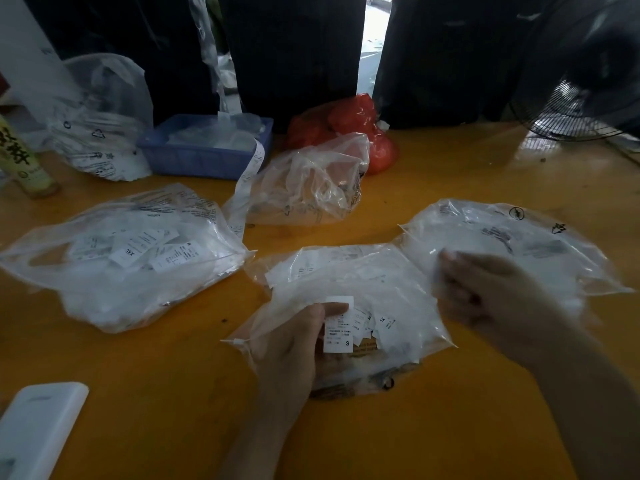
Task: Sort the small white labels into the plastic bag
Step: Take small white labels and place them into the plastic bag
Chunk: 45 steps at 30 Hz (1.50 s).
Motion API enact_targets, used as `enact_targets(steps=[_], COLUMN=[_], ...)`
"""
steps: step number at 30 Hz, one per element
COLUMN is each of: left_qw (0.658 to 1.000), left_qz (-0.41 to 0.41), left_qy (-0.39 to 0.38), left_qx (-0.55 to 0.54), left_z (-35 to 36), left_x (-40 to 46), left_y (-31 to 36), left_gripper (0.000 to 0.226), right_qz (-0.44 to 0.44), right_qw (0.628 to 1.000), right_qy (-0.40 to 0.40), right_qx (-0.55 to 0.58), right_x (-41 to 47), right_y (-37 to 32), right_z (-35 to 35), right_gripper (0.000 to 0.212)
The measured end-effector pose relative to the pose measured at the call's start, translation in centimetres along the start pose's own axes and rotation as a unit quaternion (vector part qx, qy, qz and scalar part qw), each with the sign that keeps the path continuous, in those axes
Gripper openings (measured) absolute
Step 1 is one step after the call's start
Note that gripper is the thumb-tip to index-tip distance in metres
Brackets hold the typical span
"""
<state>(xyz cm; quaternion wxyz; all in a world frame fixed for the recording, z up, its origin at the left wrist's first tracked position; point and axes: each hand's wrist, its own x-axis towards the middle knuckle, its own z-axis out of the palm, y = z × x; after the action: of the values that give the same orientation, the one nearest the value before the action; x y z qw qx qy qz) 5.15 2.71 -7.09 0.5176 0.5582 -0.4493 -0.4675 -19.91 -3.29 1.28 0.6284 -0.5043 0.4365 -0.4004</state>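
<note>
A small white label point(338, 323), printed with an "S", is pinched upright between the thumb and fingers of the left hand point(294, 344), right over the near bag point(349, 306). That clear bag lies on the yellow worktop point(173, 375) in front of the person and holds a loose heap of labels, one marked "XL". The right hand point(485, 299) is blurred, its fingers curled and hovering at the seam between the near bag and the right bag point(512, 244); whether it grips plastic or a label cannot be told.

To the left lies a fuller bag point(121, 258) with a label reading "XXL" on top. Behind the near bag sits a crumpled bag point(311, 181), with a paper strip point(247, 178) trailing from a blue tray point(204, 147). A red bag point(346, 129) lies behind that. At far left stand another printed bag point(100, 123) and a bottle point(24, 157). A white box point(38, 427) is at the near left corner, and a fan point(581, 81) at far right.
</note>
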Motion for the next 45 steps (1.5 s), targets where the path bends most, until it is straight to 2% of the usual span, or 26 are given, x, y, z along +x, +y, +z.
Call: enact_targets(steps=[2, 5, 8, 10, 13, 16, 23, 26, 27, 31, 35, 39, 41, 43, 45], left_qw=[0.999, 0.995, 0.992, 0.997, 0.998, 0.998, 0.997, 0.996, 0.997, 0.999, 0.999, 0.999, 0.998, 0.997, 0.998], left_qz=[0.009, 0.055, 0.091, 0.067, 0.039, 0.040, 0.031, 0.039, 0.041, 0.035, 0.033, 0.036, 0.029, 0.033, 0.038], left_qy=[-0.035, -0.069, -0.041, 0.004, 0.047, 0.052, 0.071, 0.070, 0.068, 0.038, 0.015, -0.022, -0.045, -0.059, -0.057], left_qx=[0.005, 0.049, 0.077, 0.044, 0.014, 0.019, 0.017, 0.025, 0.026, 0.009, 0.007, 0.032, 0.036, 0.025, 0.008], left_z=[-0.1, -0.3, -0.6, -0.6, -0.4, -0.3, -0.3, -0.4, -0.5, -0.5, -0.4, -0.9, -1.1, -1.2, -1.1], left_x=[-0.1, -0.2, 0.0, 0.2, 0.4, 0.4, 0.3, 0.2, 0.1, 0.0, -0.1, -0.1, -0.1, -0.1, 0.0], left_y=[-0.1, 0.2, 0.2, 0.1, 0.0, 0.0, 0.0, 0.1, 0.1, 0.4, 0.9, 1.0, 1.0, 1.0, 1.1], left_gripper=[0.058, 0.051, 0.027, 0.021, 0.026, 0.026, 0.032, 0.033, 0.032, 0.039, 0.032, 0.035, 0.033, 0.021, 0.017], right_qz=[0.061, 0.113, 0.110, 0.103, 0.065, 0.007, -0.026, -0.038, -0.036, -0.020, -0.033, -0.085, -0.114, -0.133, -0.125], right_qw=[0.991, 0.977, 0.982, 0.989, 0.993, 0.982, 0.978, 0.962, 0.956, 0.959, 0.947, 0.925, 0.903, 0.884, 0.899], right_qy=[-0.120, -0.175, -0.149, -0.102, -0.039, -0.025, -0.005, 0.031, 0.047, 0.094, 0.097, 0.021, -0.009, -0.014, 0.015], right_qx=[-0.003, -0.037, -0.034, -0.025, -0.087, -0.187, -0.205, -0.270, -0.286, -0.267, -0.305, -0.370, -0.415, -0.448, -0.420], right_x=[-0.1, 0.3, 0.7, 0.7, -0.1, -0.8, -1.7, -1.4, -1.3, -1.3, -1.4, -1.4, -1.2, -0.9, -0.7], right_y=[1.8, 3.9, 4.4, 4.4, 4.2, 3.9, 3.9, 4.4, 4.5, 4.7, 4.9, 4.3, 3.8, 3.5, 3.6], right_z=[3.0, 6.0, 7.1, 7.3, 7.3, 7.5, 8.4, 8.5, 8.4, 8.5, 9.0, 8.5, 8.2, 7.8, 7.8], right_gripper=[0.036, 0.035, 0.037, 0.043, 0.046, 0.036, 0.045, 0.017, 0.013, 0.033, 0.023, 0.005, 0.005, 0.006, 0.004])
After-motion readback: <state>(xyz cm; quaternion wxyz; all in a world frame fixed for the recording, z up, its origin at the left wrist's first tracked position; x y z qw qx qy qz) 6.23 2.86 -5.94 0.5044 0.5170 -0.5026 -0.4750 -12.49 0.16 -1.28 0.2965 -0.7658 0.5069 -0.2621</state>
